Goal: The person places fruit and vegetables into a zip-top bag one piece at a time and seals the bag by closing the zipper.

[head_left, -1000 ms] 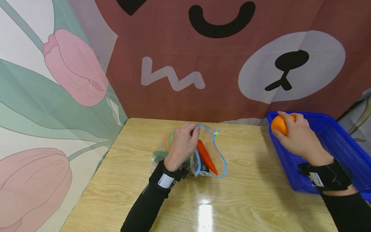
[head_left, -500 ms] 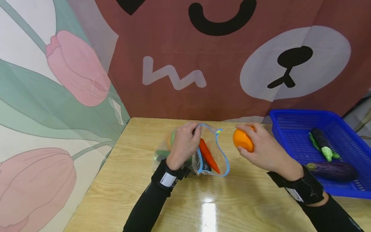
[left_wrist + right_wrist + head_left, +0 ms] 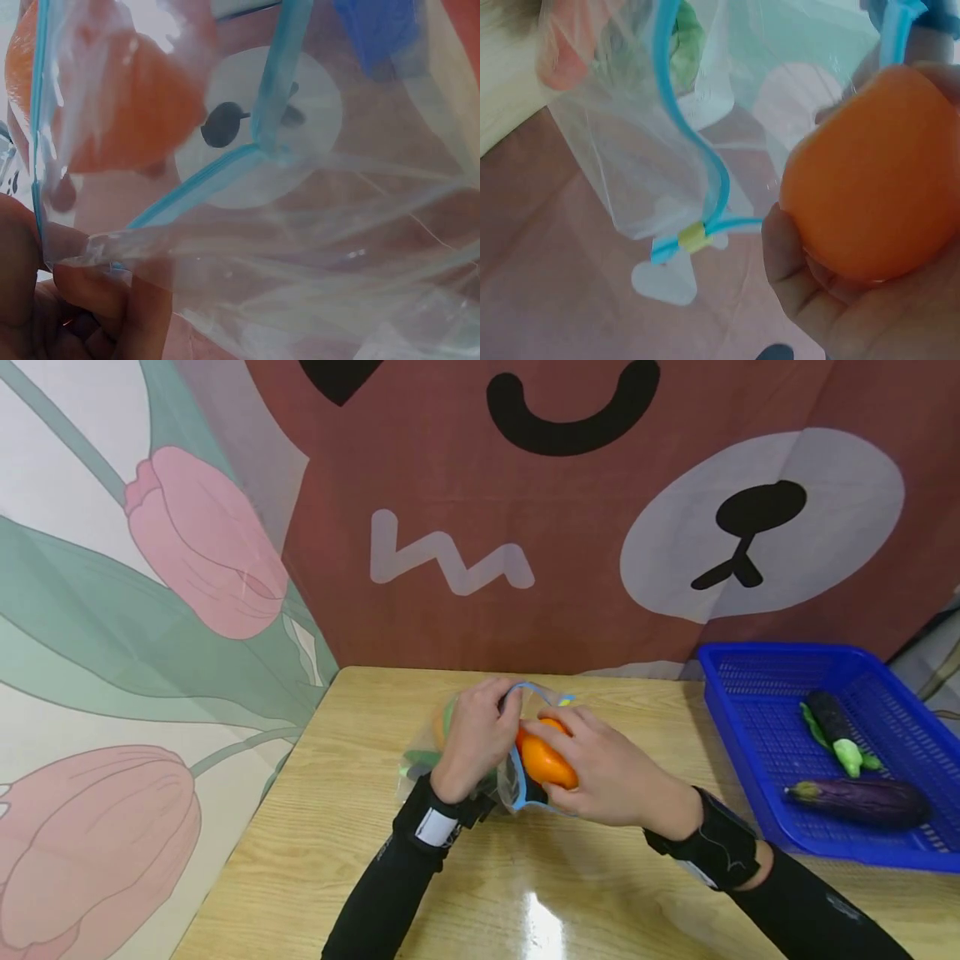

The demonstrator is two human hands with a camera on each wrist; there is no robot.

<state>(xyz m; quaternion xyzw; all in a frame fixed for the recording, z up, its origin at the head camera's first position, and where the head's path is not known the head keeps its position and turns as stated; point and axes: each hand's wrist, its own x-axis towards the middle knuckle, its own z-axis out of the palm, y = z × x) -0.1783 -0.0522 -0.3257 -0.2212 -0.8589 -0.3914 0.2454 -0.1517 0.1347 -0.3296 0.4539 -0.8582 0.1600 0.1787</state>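
Observation:
My left hand pinches the rim of a clear zip bag, whose blue zip edge stands open to the right. In the right wrist view a yellow slider sits at one end of the zip. My right hand grips a smooth, round orange right at the bag's mouth, fingers curled around it. Through the plastic, green produce and a reddish, rounded end show. Much of the bag and its contents is hidden behind my hands.
A blue plastic basket stands on the right of the wooden table. Inside lie a purple eggplant and a dark vegetable with a pale green end. A printed cloth hangs behind the table's back edge.
My right hand has carried the orange leftward from over the basket to the bag's mouth, now covering the carrot seen there earlier. My left hand keeps its hold on the bag.

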